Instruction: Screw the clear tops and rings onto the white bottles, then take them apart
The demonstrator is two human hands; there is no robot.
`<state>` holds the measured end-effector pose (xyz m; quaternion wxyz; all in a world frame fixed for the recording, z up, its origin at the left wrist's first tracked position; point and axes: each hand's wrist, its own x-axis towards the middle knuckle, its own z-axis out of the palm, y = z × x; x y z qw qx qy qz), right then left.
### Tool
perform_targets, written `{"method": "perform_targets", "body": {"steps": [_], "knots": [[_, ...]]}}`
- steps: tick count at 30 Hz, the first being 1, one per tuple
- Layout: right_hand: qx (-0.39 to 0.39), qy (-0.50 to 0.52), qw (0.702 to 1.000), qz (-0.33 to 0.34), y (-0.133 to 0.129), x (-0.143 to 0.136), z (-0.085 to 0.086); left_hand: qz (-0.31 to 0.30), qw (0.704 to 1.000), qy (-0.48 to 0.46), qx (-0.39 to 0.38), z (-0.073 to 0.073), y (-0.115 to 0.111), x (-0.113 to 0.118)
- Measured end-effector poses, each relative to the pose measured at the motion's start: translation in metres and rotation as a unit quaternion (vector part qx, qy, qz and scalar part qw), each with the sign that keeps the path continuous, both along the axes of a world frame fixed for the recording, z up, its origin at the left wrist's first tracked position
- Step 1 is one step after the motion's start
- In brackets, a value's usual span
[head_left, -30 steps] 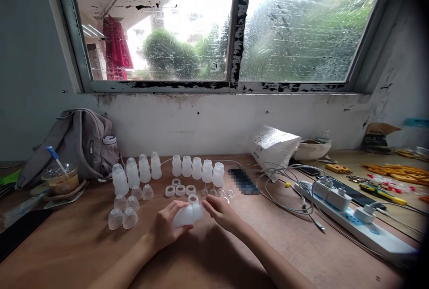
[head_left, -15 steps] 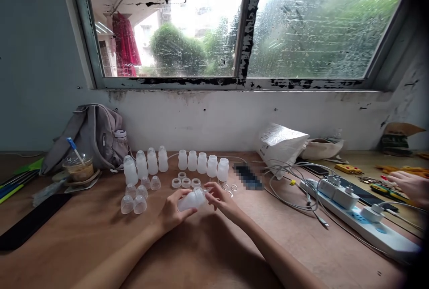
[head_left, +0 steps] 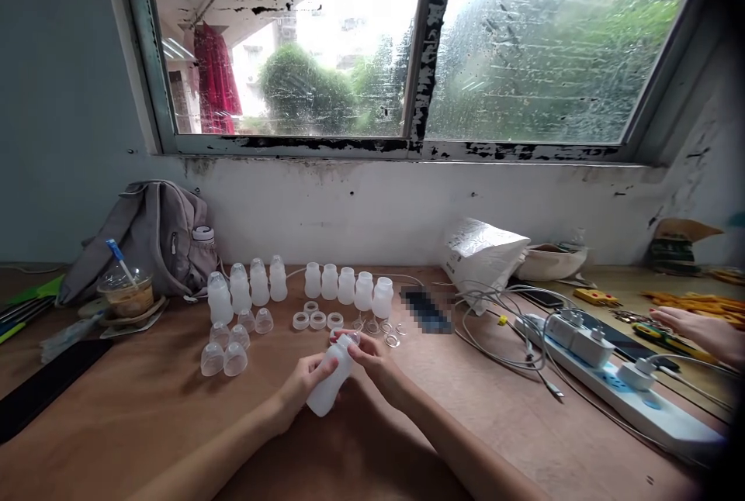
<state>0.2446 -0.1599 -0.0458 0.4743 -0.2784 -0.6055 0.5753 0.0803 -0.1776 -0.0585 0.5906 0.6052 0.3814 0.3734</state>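
A frosted baby bottle [head_left: 327, 392] leans over the table, its base toward me and its mouth up and to the right. My left hand [head_left: 298, 391] is closed around its upper body. At the bottle's mouth, the fingers of my right hand [head_left: 375, 364] pinch a small clear piece, too hidden to name. Just beyond my hands lie several white collar rings [head_left: 317, 321]. Thin clear rings [head_left: 392, 341] are scattered to their right. Open bottles [head_left: 347, 288] stand in a row behind; capped bottles [head_left: 220, 299] stand left, with clear dome caps [head_left: 235, 360] before them.
On the left are a grey backpack [head_left: 157, 233], a drink cup [head_left: 125, 295] and a black flat object [head_left: 52, 385]. A white bag [head_left: 486, 253], tangled cables [head_left: 494, 346] and a power strip [head_left: 628, 388] occupy the right. Another person's hand [head_left: 701, 330] is at far right.
The bottle has swung more upright, its base coming down toward me while both my hands stay at it. The other person's hand has shifted slightly.
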Motion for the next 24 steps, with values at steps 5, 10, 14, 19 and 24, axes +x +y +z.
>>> {"method": "perform_targets", "body": {"steps": [5,10,14,19,24], "knots": [[-0.031,0.035,0.999,-0.018,-0.008,-0.004,0.005,0.014,0.995,0.052,0.081,0.009,-0.007,-0.001],[-0.017,0.043,0.998,-0.042,-0.012,-0.007,0.006,0.065,0.968,0.134,0.204,0.018,-0.013,-0.002],[-0.038,0.059,0.997,-0.026,-0.006,-0.007,0.0,0.083,0.979,0.074,0.169,0.006,-0.011,0.006],[-0.085,0.048,0.995,-0.016,-0.007,-0.009,-0.003,0.135,0.977,-0.035,0.159,-0.003,-0.003,0.01],[-0.08,0.049,0.995,0.045,-0.019,-0.014,0.003,0.159,0.974,-0.057,0.149,-0.003,0.001,0.008]]}}
